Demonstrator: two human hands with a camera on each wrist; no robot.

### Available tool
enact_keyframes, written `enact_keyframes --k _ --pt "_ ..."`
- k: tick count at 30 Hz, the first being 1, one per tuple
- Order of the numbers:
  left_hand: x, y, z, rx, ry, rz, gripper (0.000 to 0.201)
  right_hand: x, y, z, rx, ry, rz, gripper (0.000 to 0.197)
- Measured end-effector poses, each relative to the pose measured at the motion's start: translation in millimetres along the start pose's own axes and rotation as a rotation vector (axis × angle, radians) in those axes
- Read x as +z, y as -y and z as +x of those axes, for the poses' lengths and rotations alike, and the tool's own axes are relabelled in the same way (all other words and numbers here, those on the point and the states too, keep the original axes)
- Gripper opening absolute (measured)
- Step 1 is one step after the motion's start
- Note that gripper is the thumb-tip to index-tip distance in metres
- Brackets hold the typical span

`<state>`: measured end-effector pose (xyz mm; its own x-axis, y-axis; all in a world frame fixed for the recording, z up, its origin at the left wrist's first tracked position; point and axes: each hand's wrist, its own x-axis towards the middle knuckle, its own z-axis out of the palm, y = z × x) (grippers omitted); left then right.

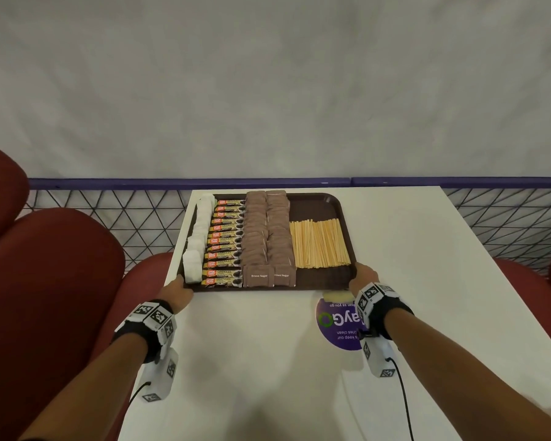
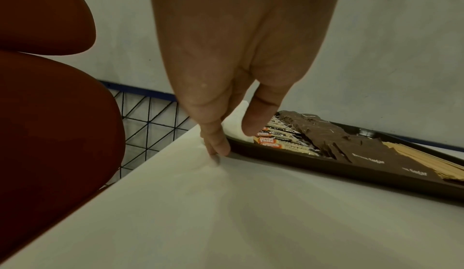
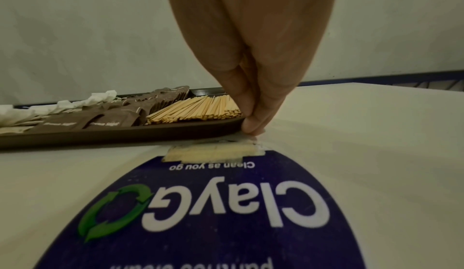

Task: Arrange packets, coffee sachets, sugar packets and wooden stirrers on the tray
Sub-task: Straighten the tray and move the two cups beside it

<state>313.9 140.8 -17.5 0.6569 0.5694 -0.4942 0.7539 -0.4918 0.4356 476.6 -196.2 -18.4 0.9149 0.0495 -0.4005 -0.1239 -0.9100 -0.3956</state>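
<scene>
A brown tray (image 1: 315, 208) lies on the white table (image 1: 268, 361) near its far edge. From left to right it carries a row of white packets (image 1: 199, 233), coffee sachets (image 1: 226, 243), two rows of brown sugar packets (image 1: 268, 237) and a spread of wooden stirrers (image 1: 318, 243). My left hand (image 1: 177, 289) pinches the near left corner, thumb over the rim and fingers outside it (image 2: 233, 138). At the near right corner my right hand (image 1: 361, 276) pinches the rim with fingers pressed together (image 3: 251, 126), beside the stirrers (image 3: 200, 108).
A round purple sticker (image 1: 337, 326) with a strip of tape (image 3: 213, 151) is stuck to the table just in front of the tray's right corner. Red seats (image 1: 45, 281) stand on the left. A black mesh barrier with a blue rail (image 1: 109, 218) runs behind the table.
</scene>
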Motion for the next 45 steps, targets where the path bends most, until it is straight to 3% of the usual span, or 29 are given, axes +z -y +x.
enact_keyframes --k 12,15,19,22,24,28,32,39,41,45 --pt "7 2 4 -0.006 0.05 -0.081 0.057 2 -1 -2 -0.006 0.023 0.015 0.034" --pt "9 1 2 0.028 0.05 -0.116 0.082 -2 -5 -6 -0.023 0.038 0.024 0.037" --pt "9 -11 -8 0.142 -0.15 0.135 0.091 -16 -22 -13 -0.083 0.019 0.061 0.057" --pt "11 -33 -28 0.366 -0.287 0.252 0.084 -33 -46 -20 -0.103 -0.009 -0.06 0.059" --pt "19 -51 -42 0.527 -0.288 0.265 0.078 -45 -64 -29 -0.093 0.004 -0.148 0.059" --pt "59 -94 -81 0.786 -0.136 0.252 0.066 -74 -107 -54 -0.07 0.06 -0.311 0.057" --pt "114 -134 -128 0.98 0.139 0.204 0.056 -103 -155 -81 -0.045 0.12 -0.35 0.054" --pt "215 -186 -201 1.101 0.555 0.306 0.046 -133 -233 -123 0.043 0.188 -0.327 0.062" --pt "240 -194 -223 1.099 0.61 0.322 0.041 -137 -249 -129 0.049 0.204 -0.323 0.065" --pt "287 -204 -262 1.099 0.684 0.366 0.048 -148 -276 -138 0.078 0.215 -0.304 0.06"
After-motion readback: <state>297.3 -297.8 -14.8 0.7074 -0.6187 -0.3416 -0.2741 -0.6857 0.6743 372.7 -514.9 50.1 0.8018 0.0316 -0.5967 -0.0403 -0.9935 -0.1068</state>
